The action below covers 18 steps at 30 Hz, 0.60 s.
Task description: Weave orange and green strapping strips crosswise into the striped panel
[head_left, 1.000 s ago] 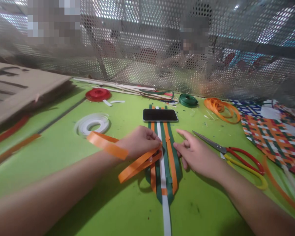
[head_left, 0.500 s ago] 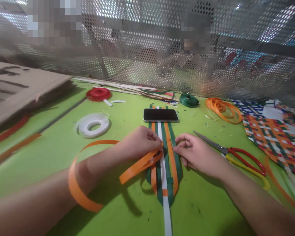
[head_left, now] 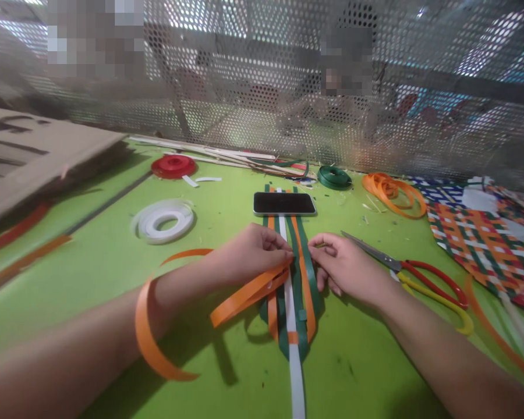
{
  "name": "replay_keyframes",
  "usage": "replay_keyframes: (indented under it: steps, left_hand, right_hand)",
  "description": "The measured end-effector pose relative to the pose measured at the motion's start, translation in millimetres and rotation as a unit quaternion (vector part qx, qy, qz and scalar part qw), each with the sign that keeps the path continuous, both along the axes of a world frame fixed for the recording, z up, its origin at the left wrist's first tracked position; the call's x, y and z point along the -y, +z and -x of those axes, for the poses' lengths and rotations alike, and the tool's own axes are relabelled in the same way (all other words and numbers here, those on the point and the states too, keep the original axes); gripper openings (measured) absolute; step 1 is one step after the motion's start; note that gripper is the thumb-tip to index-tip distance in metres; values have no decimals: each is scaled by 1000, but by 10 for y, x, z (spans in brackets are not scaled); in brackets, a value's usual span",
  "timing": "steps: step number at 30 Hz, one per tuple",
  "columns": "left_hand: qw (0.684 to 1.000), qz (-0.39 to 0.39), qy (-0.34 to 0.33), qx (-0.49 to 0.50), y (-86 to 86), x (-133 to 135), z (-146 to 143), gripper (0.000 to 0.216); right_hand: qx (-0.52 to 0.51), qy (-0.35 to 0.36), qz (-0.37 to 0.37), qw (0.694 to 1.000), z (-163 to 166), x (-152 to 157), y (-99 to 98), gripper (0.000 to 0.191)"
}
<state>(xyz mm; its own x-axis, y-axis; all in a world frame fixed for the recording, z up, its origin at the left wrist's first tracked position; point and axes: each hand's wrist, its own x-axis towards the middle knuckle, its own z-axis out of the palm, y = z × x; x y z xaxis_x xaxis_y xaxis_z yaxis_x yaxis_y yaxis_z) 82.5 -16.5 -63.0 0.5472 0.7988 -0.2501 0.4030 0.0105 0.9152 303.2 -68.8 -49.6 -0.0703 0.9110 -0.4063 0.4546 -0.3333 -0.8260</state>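
On the green table (head_left: 113, 244) lies a bundle of lengthwise strips (head_left: 293, 302), green, orange and white, with their far ends under a black phone (head_left: 284, 203). My left hand (head_left: 251, 253) is closed and pinches a long orange strip (head_left: 244, 294) at the bundle's left edge. That strip loops back around my left forearm. My right hand (head_left: 344, 267) is closed too, its fingertips pinching at the bundle's right side, on a green or orange strip that I cannot make out for sure.
Scissors with red and yellow handles (head_left: 423, 282) lie right of my right hand. A woven mat (head_left: 480, 244) is at the far right. Rolls of strip sit behind: white (head_left: 163, 220), red (head_left: 173, 166), green (head_left: 334, 177), orange (head_left: 393, 192). Cardboard (head_left: 30, 154) at the left, a perforated metal screen (head_left: 262, 87) behind.
The orange strip's free loop dropped from over my left wrist to hang around the forearm. My right hand's fingers curled from pointing into a pinch and moved closer to my left hand.
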Motion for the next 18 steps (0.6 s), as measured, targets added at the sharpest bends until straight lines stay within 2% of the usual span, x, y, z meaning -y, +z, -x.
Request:
replay_keyframes:
  steps: [6,12,18]
  left_hand:
    - [1000,6,-6,-28,103,41,88,38]
    - [997,22,-9,-71,176,64,221,43]
    - [995,-7,-30,-96,158,38,288,46]
  right_hand:
    - [46,-43,-8,998,-111,33,132,14]
    - [95,-83,-26,992,-553,48,260,14]
    - [139,-134,-47,980,-928,10,355,19]
